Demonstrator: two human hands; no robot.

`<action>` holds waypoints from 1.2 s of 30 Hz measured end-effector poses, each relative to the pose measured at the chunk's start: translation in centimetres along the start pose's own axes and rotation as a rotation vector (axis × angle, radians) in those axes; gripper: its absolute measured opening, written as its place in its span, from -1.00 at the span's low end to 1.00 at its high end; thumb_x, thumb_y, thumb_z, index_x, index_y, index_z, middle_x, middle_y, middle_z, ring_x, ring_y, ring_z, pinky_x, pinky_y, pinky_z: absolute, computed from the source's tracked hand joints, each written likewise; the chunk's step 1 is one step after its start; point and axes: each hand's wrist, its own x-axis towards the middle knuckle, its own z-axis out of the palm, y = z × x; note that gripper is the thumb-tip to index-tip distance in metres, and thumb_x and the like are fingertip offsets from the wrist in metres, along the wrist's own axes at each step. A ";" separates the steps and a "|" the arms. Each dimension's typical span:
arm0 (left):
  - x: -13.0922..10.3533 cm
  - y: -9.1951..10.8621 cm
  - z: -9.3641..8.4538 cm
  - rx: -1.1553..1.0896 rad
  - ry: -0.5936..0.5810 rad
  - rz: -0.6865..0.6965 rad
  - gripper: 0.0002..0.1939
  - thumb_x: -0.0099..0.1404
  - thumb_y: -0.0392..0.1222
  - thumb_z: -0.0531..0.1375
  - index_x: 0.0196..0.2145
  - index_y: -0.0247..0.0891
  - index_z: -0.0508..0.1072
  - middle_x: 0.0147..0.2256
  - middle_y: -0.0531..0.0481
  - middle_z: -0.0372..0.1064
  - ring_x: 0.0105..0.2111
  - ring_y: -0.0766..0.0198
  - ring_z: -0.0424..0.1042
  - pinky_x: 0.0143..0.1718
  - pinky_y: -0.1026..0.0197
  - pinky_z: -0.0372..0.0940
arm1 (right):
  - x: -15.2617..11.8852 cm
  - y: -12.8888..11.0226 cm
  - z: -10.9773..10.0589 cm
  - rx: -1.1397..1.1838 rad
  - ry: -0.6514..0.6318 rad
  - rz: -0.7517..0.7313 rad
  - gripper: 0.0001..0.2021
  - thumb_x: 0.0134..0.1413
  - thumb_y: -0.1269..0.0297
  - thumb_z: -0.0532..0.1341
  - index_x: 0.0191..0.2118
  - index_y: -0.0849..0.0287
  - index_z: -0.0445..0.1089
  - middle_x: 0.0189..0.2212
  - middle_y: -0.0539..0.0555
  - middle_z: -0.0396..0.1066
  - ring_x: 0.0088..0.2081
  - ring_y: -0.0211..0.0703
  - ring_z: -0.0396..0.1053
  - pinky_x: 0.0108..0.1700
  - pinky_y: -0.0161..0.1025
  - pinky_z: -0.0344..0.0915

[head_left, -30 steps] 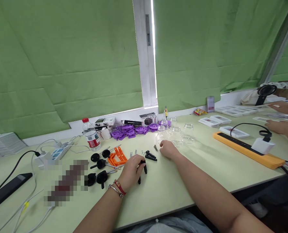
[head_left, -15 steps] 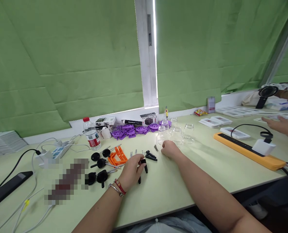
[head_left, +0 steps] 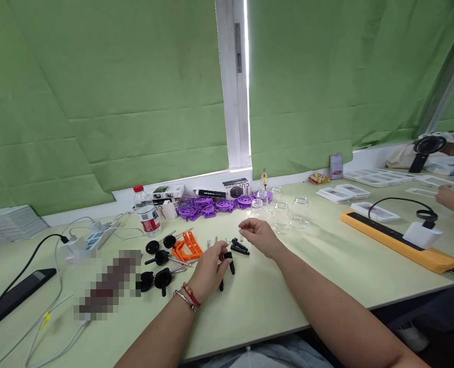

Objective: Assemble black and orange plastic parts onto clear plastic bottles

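Pale green bench [head_left: 326, 286], broad, running wall to wall. Behind it, green blinds [head_left: 108, 97] drawn over the windows, creased. Between them a white window frame [head_left: 233, 102], with a thin strip of daylight [head_left: 245, 76] alongside.

A pale green table [head_left: 295, 286] carries everything. Taking the water bottle [head_left: 147, 218] as landmark: purple wheels [head_left: 211, 205] and clear glass jars [head_left: 280, 212] lie to its right, black knobs [head_left: 158, 260] and orange clips [head_left: 186, 247] just in front of it, white cables [head_left: 96, 232] left of it, an orange power strip [head_left: 395, 240] far right
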 end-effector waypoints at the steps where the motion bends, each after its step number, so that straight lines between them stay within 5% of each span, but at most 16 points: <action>1: 0.0 0.0 0.0 -0.004 0.002 0.003 -0.70 0.23 -0.26 0.08 -0.06 -0.21 0.20 -0.27 -0.05 0.35 -0.29 0.24 0.35 -0.23 0.14 0.28 | -0.4 -0.4 0.5 0.055 -0.038 -0.022 -0.77 -0.06 0.19 0.22 -0.27 0.21 0.38 -0.48 -0.01 0.35 -0.51 -0.34 0.24 -0.42 -0.32 0.23; 9: 0.1 0.1 0.0 -0.013 -0.016 0.024 -0.61 0.24 -0.30 0.07 0.02 -0.19 0.14 -0.29 -0.02 0.36 -0.30 0.26 0.32 -0.24 0.16 0.25 | -2.2 -1.8 2.4 0.082 -0.237 -0.098 -0.82 -0.01 0.23 0.20 -0.27 0.19 0.39 -0.49 -0.02 0.32 -0.49 -0.33 0.21 -0.41 -0.33 0.20; 25: 0.0 0.0 0.2 -0.026 -0.020 0.029 -0.56 0.23 -0.31 0.08 0.05 -0.17 0.07 -0.27 -0.01 0.38 -0.29 0.26 0.32 -0.20 0.15 0.23 | -2.0 -0.8 2.5 0.005 -0.224 -0.102 -0.88 0.00 0.28 0.18 -0.29 0.16 0.33 -0.62 -0.11 0.16 -0.59 -0.38 0.06 -0.53 -0.38 0.05; 29: 0.0 -0.2 0.3 -0.037 -0.009 0.035 -0.56 0.23 -0.31 0.09 0.04 -0.16 0.07 -0.24 0.00 0.39 -0.29 0.27 0.32 -0.19 0.14 0.23 | -2.2 -0.9 2.4 -0.044 -0.307 -0.104 -0.94 0.00 0.31 0.17 -0.38 0.16 0.31 -0.65 -0.13 0.12 -0.61 -0.39 0.03 -0.55 -0.39 0.02; 36: 0.1 -0.3 0.2 -0.016 -0.007 0.036 -0.59 0.24 -0.29 0.07 0.03 -0.17 0.08 -0.25 0.00 0.40 -0.32 0.28 0.31 -0.21 0.15 0.23 | -2.1 -1.4 2.0 -0.214 -0.381 -0.223 -0.97 -0.07 0.42 0.17 -0.46 0.19 0.34 -0.48 -0.05 0.26 -0.53 -0.39 0.13 -0.46 -0.38 0.13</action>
